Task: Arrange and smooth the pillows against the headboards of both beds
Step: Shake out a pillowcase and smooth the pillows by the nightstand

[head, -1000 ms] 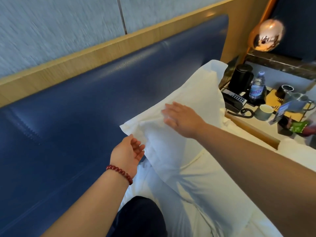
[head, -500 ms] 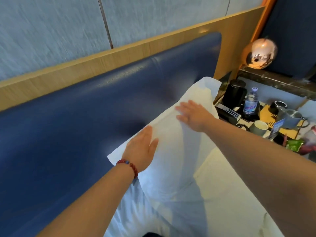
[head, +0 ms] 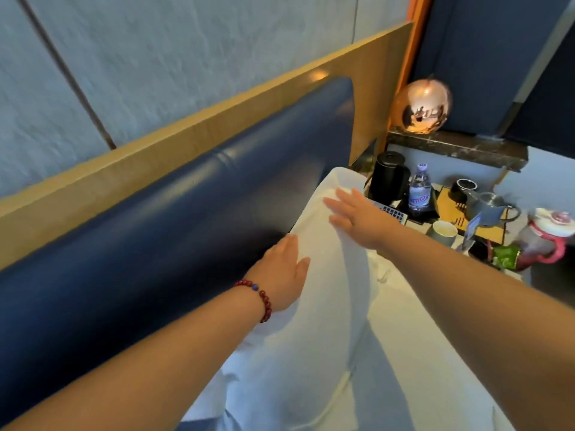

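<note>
A white pillow [head: 323, 293] stands on the bed and leans against the padded blue headboard [head: 174, 244], which is framed in light wood. My left hand [head: 284, 273], with a red bead bracelet at the wrist, lies flat with straight fingers on the pillow's left side, close to the headboard. My right hand [head: 354, 217] presses flat on the pillow's upper part near its far corner. Neither hand grips the fabric. The pillow's lower edge is hidden behind my arms.
White bedding [head: 404, 353] lies to the right of the pillow. A bedside table [head: 448, 209] holds a black kettle [head: 389, 175], a water bottle [head: 420, 189], a phone [head: 392, 213], cups, a metal teapot [head: 488, 208] and a pink-handled jug [head: 547, 237]. A copper globe lamp [head: 421, 107] hangs above.
My left hand went from hovering with curled fingers to lying flat on the pillow. My right hand slid along the pillow toward its far corner. The view tilted up and right.
</note>
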The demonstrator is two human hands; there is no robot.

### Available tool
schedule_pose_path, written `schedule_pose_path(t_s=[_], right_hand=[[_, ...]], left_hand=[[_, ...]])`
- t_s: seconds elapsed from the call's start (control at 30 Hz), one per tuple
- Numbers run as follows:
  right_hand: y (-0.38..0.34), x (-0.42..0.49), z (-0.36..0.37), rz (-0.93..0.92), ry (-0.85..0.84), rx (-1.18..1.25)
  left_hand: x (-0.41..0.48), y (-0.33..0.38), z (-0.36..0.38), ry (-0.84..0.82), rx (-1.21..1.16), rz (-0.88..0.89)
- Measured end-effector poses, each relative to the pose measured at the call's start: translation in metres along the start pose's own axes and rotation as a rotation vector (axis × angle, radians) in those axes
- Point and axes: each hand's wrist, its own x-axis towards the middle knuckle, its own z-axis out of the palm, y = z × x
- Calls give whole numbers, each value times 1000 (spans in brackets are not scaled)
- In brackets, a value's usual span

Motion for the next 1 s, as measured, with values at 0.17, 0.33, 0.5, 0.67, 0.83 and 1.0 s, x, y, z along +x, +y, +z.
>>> schedule_pose_path(t_s=[0.17, 0.33, 0.5, 0.67, 0.83, 1.0], right_hand=[[20, -14, 13, 128, 215, 269], [17, 4, 0, 348, 538, 633], [39, 42, -30, 429, 476, 789], [64, 46, -47, 559, 374, 998], [59, 83, -38, 631, 403, 882], [58, 94, -29, 666, 559, 820]], left_hand=[[59, 19, -9, 39, -23, 99], [102, 32, 2, 61, -98, 79], [132, 41, -2, 234, -345, 102], [147, 43, 6, 216, -514, 39], [151, 39, 12, 205, -513, -35], [153, 40, 11, 195, -527, -95]])
